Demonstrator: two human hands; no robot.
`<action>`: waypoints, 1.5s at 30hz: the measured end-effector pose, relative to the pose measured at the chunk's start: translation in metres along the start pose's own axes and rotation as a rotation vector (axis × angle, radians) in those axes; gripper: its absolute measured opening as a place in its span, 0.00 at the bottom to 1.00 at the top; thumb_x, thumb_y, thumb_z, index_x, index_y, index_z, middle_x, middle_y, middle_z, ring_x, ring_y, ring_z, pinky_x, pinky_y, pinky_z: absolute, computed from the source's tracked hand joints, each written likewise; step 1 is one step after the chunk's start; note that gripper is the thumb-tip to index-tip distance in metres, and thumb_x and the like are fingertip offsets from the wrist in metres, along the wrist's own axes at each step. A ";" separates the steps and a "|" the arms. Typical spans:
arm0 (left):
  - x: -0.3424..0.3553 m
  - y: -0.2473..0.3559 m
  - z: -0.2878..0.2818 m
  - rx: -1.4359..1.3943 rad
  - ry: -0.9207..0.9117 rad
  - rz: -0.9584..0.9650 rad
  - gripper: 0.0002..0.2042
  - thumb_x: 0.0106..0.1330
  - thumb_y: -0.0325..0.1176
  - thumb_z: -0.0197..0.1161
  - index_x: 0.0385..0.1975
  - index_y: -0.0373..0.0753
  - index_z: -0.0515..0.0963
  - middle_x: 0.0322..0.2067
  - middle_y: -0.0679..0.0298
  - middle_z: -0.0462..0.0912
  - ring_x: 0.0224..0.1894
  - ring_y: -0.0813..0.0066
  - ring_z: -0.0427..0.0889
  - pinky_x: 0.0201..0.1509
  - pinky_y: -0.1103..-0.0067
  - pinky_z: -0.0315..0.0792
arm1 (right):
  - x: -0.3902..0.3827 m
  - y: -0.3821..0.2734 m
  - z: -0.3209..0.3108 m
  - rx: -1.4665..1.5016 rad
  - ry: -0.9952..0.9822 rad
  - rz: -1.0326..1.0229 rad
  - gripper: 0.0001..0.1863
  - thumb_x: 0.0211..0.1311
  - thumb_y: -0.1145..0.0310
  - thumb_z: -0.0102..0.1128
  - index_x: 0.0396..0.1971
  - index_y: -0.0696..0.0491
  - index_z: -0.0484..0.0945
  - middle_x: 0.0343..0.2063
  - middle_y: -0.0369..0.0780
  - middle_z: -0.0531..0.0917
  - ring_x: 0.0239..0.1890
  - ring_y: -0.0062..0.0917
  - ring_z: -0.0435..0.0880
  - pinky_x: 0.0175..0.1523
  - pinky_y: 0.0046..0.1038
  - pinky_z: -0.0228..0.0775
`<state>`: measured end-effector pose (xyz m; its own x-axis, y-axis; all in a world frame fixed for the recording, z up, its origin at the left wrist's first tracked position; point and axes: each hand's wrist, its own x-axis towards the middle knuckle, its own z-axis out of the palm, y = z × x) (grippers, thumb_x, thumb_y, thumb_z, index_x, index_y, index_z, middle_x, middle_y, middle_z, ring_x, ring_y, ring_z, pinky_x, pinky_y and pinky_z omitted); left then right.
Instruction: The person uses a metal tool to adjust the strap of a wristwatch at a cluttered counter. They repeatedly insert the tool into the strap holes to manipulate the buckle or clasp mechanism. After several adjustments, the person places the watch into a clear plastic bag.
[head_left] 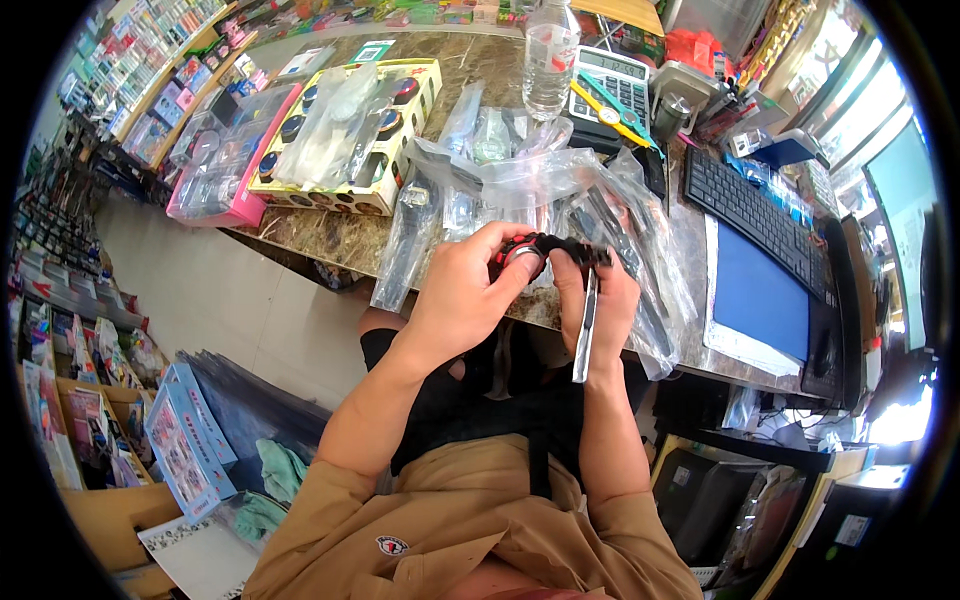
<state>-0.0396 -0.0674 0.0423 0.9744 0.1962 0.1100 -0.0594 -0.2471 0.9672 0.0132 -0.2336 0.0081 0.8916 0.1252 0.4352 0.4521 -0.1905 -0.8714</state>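
Observation:
Just over the table's near edge, my left hand (455, 290) grips the case of a red-and-black wristwatch (517, 254), its thumb pressed on the side. The black strap (572, 247) runs across to my right hand (612, 312), whose thumb and fingers are closed around its end. A narrow silver-and-dark tool (585, 345) also sticks down out of my right hand; its exact kind is unclear. Behind both hands lie clear plastic bags (535, 180), some with watches inside. One bagged black watch (413, 215) rests left of my left hand.
On the marble table (335, 235) are a yellow watch box (425, 95), a pink-edged case (245, 208), a water bottle (550, 70) and a calculator (622, 85). At right are a keyboard (745, 205), a blue pad (760, 300) and a monitor (905, 240).

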 end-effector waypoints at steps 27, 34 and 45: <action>0.017 -0.016 0.009 0.289 0.571 0.591 0.13 0.54 0.22 0.80 0.34 0.36 0.81 0.52 0.53 0.83 0.50 0.64 0.84 0.56 0.71 0.78 | 0.003 0.010 -0.020 -0.086 0.070 -0.757 0.11 0.53 0.80 0.77 0.38 0.59 0.87 0.44 0.55 0.92 0.41 0.45 0.94 0.44 0.34 0.88; 0.021 -0.023 0.025 -0.368 0.348 0.506 0.17 0.67 0.16 0.71 0.52 0.36 0.75 0.60 0.54 0.77 0.55 0.70 0.84 0.62 0.72 0.81 | -0.001 0.018 -0.017 -0.123 0.096 -0.813 0.09 0.53 0.82 0.74 0.36 0.61 0.86 0.45 0.55 0.91 0.40 0.47 0.94 0.43 0.37 0.88; 0.000 -0.002 0.023 -0.803 0.137 0.317 0.37 0.65 0.09 0.65 0.73 0.38 0.58 0.66 0.55 0.64 0.67 0.60 0.79 0.70 0.69 0.80 | -0.006 0.022 -0.011 -0.216 0.100 -0.774 0.06 0.59 0.82 0.71 0.37 0.62 0.87 0.50 0.57 0.90 0.38 0.44 0.93 0.40 0.34 0.88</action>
<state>-0.0347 -0.0888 0.0348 0.8544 0.3566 0.3780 -0.5084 0.4234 0.7498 0.0180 -0.2489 -0.0115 0.3176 0.2126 0.9241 0.9278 -0.2707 -0.2566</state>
